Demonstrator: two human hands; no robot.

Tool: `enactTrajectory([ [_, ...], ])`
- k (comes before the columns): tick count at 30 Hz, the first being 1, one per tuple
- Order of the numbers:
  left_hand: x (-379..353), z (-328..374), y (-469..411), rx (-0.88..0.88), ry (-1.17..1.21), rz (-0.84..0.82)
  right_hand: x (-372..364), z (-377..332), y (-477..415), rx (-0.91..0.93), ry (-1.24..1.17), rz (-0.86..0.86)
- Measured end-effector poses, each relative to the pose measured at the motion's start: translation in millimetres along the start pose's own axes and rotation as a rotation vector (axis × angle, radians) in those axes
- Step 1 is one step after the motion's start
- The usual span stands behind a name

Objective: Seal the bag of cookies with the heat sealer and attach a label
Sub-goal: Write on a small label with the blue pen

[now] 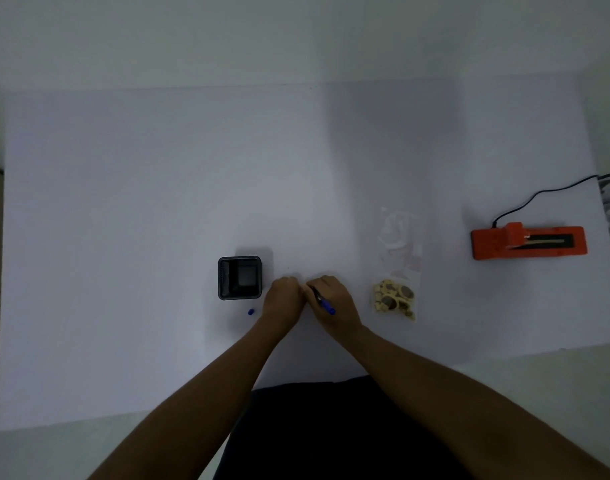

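2 hands meet on the white table (158, 202), just right of the black container (240, 258). The right hand (331, 299) grips a blue pen (326, 304), tip toward the left hand (284, 294). Left fingers are curled under; cannot tell if they hold anything. A blue cap (250, 311) lies just in front of the container. The bag of cookies (395, 296) lies flat further right of the container, top unsealed. The orange heat sealer (528, 241) sits far right, black cord (539, 194) attached.
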State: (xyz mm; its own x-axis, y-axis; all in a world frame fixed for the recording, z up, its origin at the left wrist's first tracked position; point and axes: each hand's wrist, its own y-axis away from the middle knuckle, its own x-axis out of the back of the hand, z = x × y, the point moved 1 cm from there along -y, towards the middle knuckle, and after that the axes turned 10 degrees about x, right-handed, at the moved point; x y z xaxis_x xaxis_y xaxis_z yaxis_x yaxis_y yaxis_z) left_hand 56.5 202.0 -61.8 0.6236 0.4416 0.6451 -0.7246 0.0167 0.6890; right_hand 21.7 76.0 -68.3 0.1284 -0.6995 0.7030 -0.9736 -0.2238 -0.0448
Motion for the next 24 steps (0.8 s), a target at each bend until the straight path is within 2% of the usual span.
enactTrajectory([
  [4, -0.9, -0.3, -1.3, -0.012, -0.028, -0.007, 0.5, -2.0, 1.0, -0.044, -0.055, -0.012],
  [24, -3.9, -2.1, -3.0, -0.043, -0.039, 0.018, -3.1, -2.5, 2.2, -0.083, -0.006, 0.000],
])
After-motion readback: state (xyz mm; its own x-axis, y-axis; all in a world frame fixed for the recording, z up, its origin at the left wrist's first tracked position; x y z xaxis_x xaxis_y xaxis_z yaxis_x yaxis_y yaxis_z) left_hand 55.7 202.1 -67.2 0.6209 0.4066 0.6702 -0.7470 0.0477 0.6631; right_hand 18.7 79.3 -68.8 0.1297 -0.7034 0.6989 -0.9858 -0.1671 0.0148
